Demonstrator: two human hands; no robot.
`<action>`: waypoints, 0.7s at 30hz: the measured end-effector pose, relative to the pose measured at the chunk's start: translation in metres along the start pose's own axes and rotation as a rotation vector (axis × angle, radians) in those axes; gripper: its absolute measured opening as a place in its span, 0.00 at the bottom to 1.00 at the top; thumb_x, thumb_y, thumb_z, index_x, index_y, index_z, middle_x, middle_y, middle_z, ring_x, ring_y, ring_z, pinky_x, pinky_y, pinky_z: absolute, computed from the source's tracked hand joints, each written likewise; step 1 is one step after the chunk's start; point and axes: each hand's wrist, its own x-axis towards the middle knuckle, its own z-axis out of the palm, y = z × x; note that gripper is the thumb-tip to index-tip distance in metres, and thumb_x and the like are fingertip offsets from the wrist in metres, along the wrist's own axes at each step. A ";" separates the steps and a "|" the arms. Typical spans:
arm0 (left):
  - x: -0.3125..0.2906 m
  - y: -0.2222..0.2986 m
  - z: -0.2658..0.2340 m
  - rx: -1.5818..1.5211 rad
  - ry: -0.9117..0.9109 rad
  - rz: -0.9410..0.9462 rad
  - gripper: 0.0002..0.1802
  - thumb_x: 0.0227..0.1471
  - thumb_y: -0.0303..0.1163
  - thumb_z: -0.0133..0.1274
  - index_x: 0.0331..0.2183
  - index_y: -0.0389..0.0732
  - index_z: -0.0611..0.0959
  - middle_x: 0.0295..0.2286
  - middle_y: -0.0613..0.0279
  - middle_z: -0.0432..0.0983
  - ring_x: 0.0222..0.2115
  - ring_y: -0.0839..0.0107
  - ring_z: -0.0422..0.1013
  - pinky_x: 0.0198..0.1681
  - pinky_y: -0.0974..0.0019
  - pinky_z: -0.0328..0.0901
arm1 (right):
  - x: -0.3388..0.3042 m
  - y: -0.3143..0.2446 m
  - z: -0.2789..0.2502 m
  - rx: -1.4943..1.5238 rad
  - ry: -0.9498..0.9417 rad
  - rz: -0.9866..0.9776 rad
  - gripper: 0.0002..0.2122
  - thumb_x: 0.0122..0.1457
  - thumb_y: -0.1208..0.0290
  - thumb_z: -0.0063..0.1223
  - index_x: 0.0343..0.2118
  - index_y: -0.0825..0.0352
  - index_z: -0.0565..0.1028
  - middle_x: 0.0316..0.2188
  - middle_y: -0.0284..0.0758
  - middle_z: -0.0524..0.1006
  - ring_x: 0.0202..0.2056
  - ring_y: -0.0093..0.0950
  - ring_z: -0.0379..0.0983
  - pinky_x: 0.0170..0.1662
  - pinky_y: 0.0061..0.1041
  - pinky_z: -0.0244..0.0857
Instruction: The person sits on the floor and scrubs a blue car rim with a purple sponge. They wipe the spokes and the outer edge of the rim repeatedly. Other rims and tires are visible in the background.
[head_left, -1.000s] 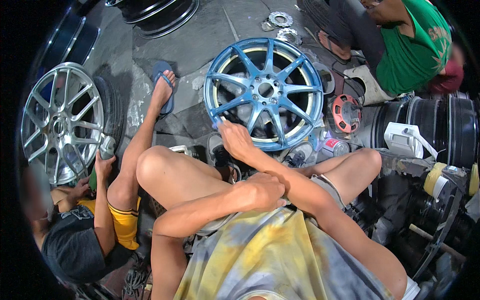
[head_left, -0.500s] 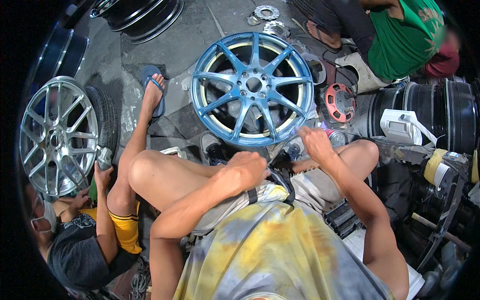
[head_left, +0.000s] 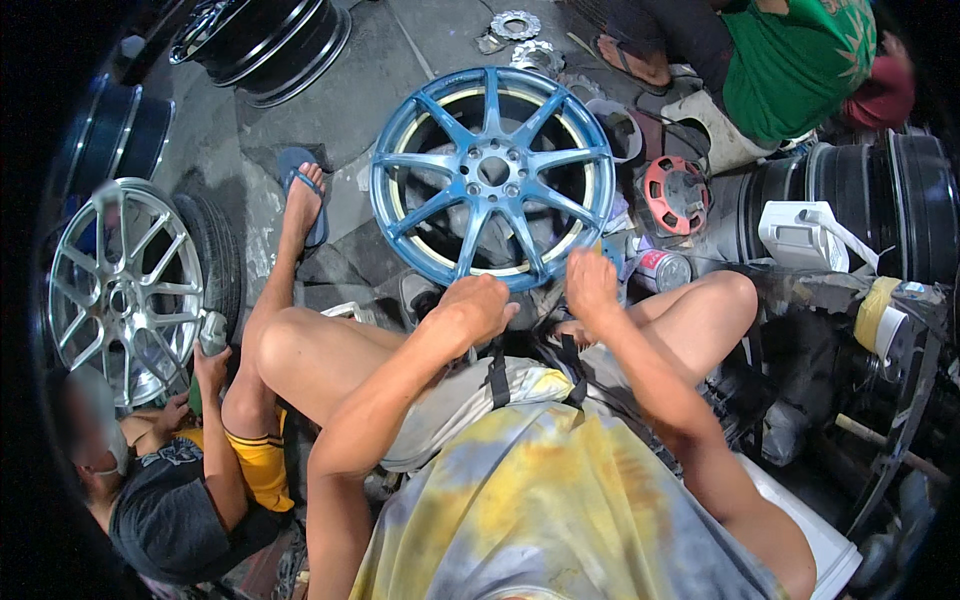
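Note:
A blue multi-spoke car wheel rim (head_left: 560, 158) lies face up in front of my knees, with pale masking along its inner edge. My left hand (head_left: 478, 308) is curled at the near edge of this rim, over my lap; whatever its fingers hold is hidden. To its right, my right hand (head_left: 592, 285) is closed and raised near the rim's lower right edge. A small yellowish-brown bit shows at its fingertips, too small to name.
At left, a person's hand (head_left: 210, 362) holds a grey tool against a silver wheel rim (head_left: 118, 295). Another person in a green shirt (head_left: 790, 75) sits at far right. A red ring-shaped part (head_left: 655, 195), a can (head_left: 662, 270) and a white box (head_left: 797, 238) lie to the right.
My right hand has moved left, closer to my left hand, which has shifted slightly left and up. The view has shifted a little, and the blue rim appears slightly further left.

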 end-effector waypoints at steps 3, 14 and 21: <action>0.003 0.002 0.000 -0.024 0.027 0.031 0.22 0.57 0.42 0.54 0.31 0.28 0.83 0.32 0.38 0.79 0.37 0.42 0.75 0.42 0.49 0.70 | 0.002 -0.006 -0.021 0.122 -0.314 0.125 0.06 0.56 0.74 0.46 0.31 0.66 0.77 0.30 0.42 0.78 0.31 0.39 0.80 0.36 0.35 0.72; 0.010 0.008 0.000 -0.149 0.150 0.108 0.20 0.57 0.40 0.54 0.30 0.28 0.82 0.32 0.40 0.78 0.37 0.42 0.74 0.42 0.48 0.69 | 0.071 0.080 -0.002 -0.005 -0.329 -0.448 0.07 0.54 0.70 0.51 0.24 0.61 0.79 0.21 0.37 0.79 0.25 0.35 0.79 0.28 0.34 0.71; 0.000 0.021 -0.014 -0.157 0.160 0.176 0.20 0.57 0.40 0.54 0.30 0.28 0.82 0.32 0.39 0.77 0.38 0.42 0.75 0.42 0.48 0.69 | 0.099 0.086 -0.016 -0.083 -0.478 -0.576 0.08 0.55 0.71 0.50 0.23 0.60 0.80 0.21 0.38 0.79 0.26 0.36 0.79 0.30 0.34 0.72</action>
